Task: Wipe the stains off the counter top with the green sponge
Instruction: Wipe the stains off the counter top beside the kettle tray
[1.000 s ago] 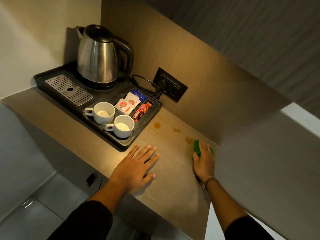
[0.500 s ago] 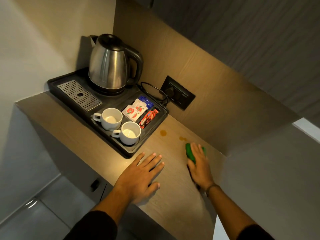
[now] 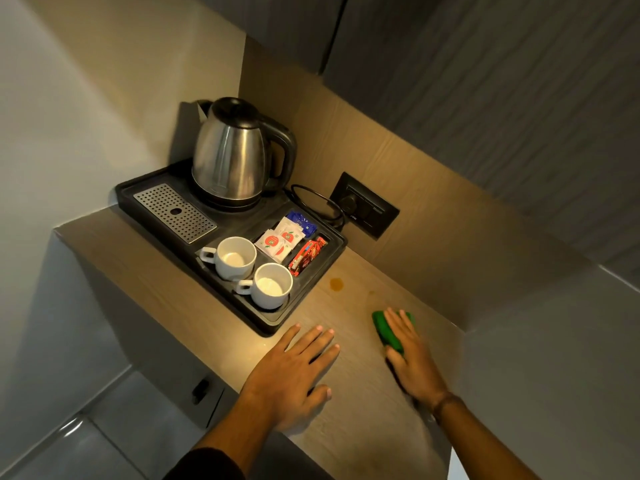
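While the right hand presses flat on the green sponge, the left hand lies spread wide on the counter top.
One stain at 12 o'clock from the left hand; one tray, one kettle, two cups.

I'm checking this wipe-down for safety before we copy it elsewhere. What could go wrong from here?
1. The remaining stain lies right beside the black tray; a stroke of the green sponge under the right hand might bump the tray and rattle the white cups.
2. The wall socket and kettle cord sit just behind the counter top; a wet sponge could fling moisture there.
3. A faint mark may get missed.
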Motion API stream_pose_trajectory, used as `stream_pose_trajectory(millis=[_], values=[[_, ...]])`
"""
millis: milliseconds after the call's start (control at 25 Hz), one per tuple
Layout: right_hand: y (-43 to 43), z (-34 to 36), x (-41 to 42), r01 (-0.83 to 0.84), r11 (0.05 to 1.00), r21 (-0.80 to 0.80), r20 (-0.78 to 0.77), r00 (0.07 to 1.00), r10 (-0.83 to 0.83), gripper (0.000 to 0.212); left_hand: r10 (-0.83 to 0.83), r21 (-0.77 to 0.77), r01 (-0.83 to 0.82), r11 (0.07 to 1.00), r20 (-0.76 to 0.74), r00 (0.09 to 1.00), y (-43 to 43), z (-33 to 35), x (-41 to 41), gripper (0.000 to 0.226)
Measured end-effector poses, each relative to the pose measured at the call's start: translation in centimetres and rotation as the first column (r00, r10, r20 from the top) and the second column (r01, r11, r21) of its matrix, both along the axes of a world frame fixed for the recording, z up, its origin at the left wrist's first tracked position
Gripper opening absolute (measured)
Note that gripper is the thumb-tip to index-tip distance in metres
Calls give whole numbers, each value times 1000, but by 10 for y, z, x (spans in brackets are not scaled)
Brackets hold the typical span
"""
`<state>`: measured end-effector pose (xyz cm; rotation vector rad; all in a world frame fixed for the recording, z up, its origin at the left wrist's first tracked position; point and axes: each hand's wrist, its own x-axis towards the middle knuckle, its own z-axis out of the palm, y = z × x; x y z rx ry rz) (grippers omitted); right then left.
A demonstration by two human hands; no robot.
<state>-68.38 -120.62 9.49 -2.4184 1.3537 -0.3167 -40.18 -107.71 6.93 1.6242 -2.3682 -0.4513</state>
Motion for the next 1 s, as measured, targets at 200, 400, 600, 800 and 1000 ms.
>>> stream_pose_trajectory(millis=[200, 400, 600, 800, 1000], values=[[-52, 16, 68, 214, 976, 42, -13, 977, -214, 64, -1, 0, 1, 1000, 16, 1000, 1, 3, -2, 71], [-12, 1, 35, -128, 991, 38, -24, 991, 129, 70, -13, 14, 13, 1000, -12, 1000, 0, 4, 0, 71], [-66, 19, 93, 100, 992, 74, -29, 995, -98, 63, -17, 7, 17, 1000, -6, 1000, -1, 4, 0, 70], [-34, 3, 58, -222, 974, 49, -32, 974, 224, 69, -16, 9, 17, 1000, -27, 999, -2, 1, 0, 70], [-68, 21, 105, -3, 996, 94, -44, 999, 8, 65, -20, 6, 20, 1000, 12, 1000, -2, 1, -2, 70]])
